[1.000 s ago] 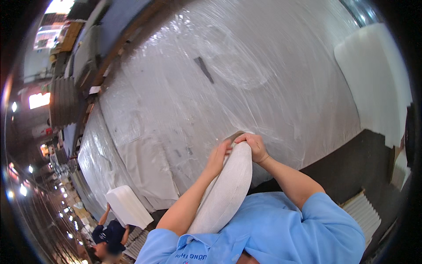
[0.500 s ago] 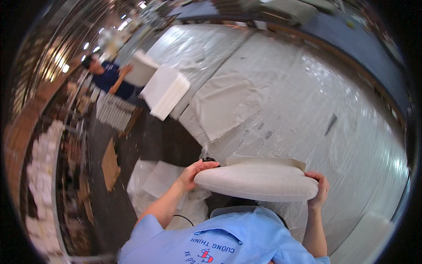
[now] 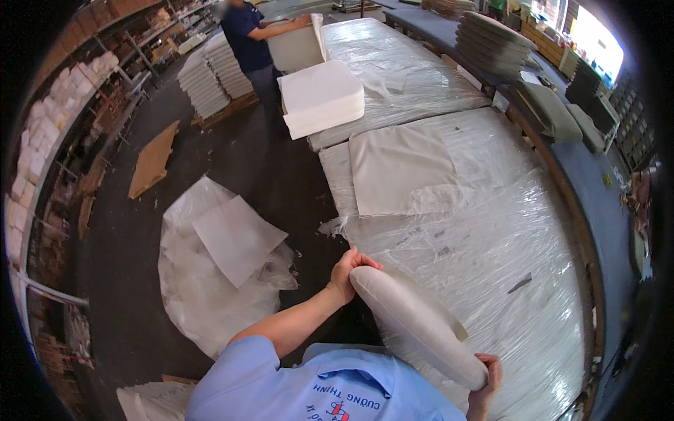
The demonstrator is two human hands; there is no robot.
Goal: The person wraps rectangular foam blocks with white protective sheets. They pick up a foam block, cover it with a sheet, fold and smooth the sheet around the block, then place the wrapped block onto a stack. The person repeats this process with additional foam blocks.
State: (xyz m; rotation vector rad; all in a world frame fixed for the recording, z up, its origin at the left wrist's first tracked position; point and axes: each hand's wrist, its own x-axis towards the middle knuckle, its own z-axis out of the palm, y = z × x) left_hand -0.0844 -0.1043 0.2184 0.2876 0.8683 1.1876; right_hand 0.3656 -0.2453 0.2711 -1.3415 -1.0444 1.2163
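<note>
Cushion held at both ends, lower centre of frame

Cushion [image 3: 414, 324], pale grey and long, lies slantwise across the lower centre, from mid-frame down toward the lower right, just above the person's blue shirt [image 3: 330, 386]. Left hand [image 3: 351, 270] is curled around its upper end, fingers wrapped over the rounded tip. Right hand [image 3: 486, 382] cups the lower end, fingers folded against it; palm mostly hidden behind the cushion. Cushion sits over the near edge of a long table covered in clear plastic sheet [image 3: 505, 231]. A flat grey fabric cover [image 3: 400, 168] lies on the sheet, centre frame. White foam block [image 3: 321, 97] rests further up. Upper left: another person in a dark shirt [image 3: 247, 31] handles a white slab. Crumpled plastic with a white sheet [image 3: 225, 266] lies on the dark floor, left.
</note>
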